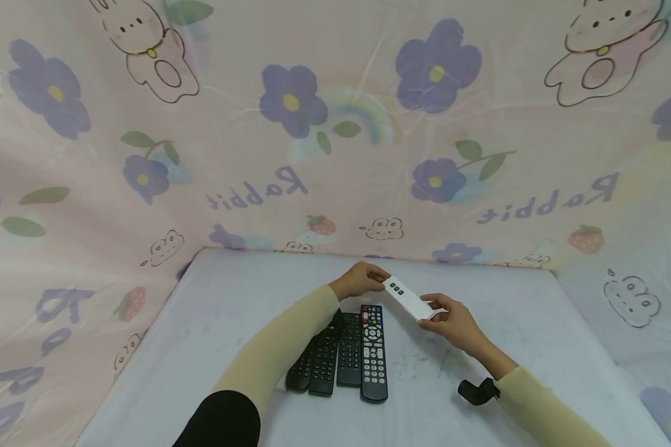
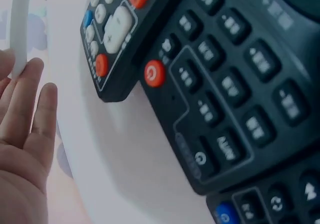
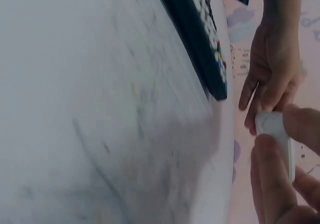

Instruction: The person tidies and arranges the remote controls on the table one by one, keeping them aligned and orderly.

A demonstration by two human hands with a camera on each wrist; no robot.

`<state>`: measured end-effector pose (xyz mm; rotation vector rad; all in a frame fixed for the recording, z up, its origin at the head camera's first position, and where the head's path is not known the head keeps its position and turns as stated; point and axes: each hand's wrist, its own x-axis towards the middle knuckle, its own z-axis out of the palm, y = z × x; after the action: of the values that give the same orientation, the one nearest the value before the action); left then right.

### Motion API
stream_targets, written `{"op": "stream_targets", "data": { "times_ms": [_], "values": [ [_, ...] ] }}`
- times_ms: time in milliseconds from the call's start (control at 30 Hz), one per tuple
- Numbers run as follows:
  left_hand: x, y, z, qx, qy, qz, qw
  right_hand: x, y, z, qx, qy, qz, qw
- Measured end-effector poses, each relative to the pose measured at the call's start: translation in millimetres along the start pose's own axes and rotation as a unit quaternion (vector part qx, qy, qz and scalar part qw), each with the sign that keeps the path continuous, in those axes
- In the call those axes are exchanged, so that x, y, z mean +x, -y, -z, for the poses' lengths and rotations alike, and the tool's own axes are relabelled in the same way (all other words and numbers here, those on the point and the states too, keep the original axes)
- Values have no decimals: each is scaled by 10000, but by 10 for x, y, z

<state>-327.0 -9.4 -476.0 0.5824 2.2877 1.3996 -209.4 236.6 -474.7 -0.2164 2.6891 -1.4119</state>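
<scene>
Over on the left side there's a row of four black remotes point(image 1: 338, 357) lying side by side on the white table point(image 1: 212, 347), pointing toward the far edge, roughly mid-table and closer to the near edge. The rightmost one point(image 1: 373, 351) has white and coloured buttons, and the left forearm crosses over the leftmost ones.

Just past their far ends, the left hand point(image 1: 360, 280) pinches the far end of a slim white remote point(image 1: 409, 298) with its fingertips. From the left wrist cam the fingers point(image 2: 30, 104) look mostly straight, only the tips on it.

The white remote is held up off the table, angled from far-left to near-right, dark buttons facing up. The right hand point(image 1: 455, 321) grips its near end, thumb on top and fingers curled underneath, right of the black remotes.
</scene>
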Motion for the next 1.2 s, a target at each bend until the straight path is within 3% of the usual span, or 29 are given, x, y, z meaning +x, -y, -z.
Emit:
{"op": "stream_targets", "data": {
  "times_ms": [267, 533, 900, 1200],
  "values": [
    [-7, -2, -75, 65, 248, 53, 9997, -148, 53, -104, -116, -203, -248, 9994],
    [-50, -36, -151, 66, 596, -69, 9982, -281, 149, -222, 192, -284, -536, 9980],
    [-57, 35, -257, 756, 1137, -223, 9904, -500, 123, -490, 437, -494, -1058, 9922],
    [-123, 20, -300, 1459, 1330, -299, 9799, -614, 47, -698, 817, -600, -1097, 9888]
  ]
}}
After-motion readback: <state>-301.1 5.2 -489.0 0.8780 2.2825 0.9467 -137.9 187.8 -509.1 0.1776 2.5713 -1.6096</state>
